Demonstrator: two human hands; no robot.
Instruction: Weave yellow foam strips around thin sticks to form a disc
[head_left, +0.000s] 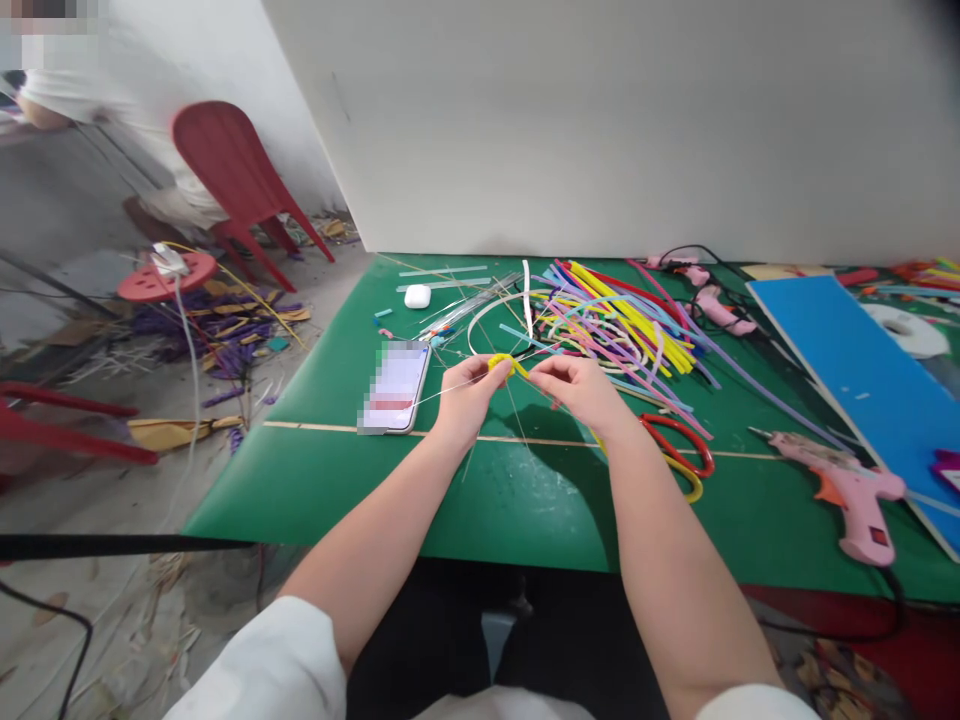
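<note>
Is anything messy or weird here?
Yes, the floor looks messy: purple and tan scraps lie scattered near the round red stool. On the green table, the colourful strips cross every which way in a tangled heap. I can't see anything clearly broken or spilled.

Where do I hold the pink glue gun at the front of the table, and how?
I'd take the pink glue gun by its thick handle, coming from the near edge of the table. It lies on its side with the handle pointing that way. The orange trigger and nozzle face left, so keep fingers off those; the nozzle could be hot.
</note>
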